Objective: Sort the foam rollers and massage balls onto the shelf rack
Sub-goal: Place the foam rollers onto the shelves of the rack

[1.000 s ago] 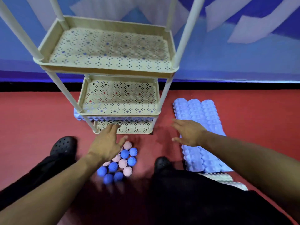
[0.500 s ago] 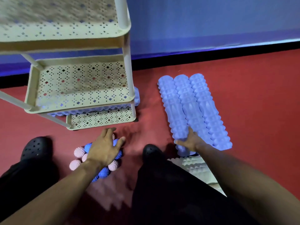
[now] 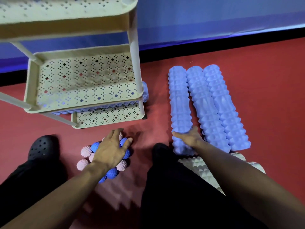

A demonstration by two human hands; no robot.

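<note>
Here we log a cream shelf rack with perforated tiers standing on the red floor against a blue wall; on its lowest tier lies one blue ridged roller, only its end and underside edge showing beneath the middle tier. Right of the rack we count three blue foam rollers lying side by side on the floor, touching along their lengths. Our right hand grips the near end of the leftmost of these, fingers wrapped over its top. Below that hand we note cream rollers, partly covered by the forearm and by a black trouser leg. In front of the rack sits a cluster of spiky massage balls, blue and pink, bunched together on the floor. Our left hand rests palm down over the cluster with fingers spread; whether any ball is actually held we cannot tell. A black clog stands left of the balls, and the toe of a second shoe shows between the balls and the rollers.
</note>
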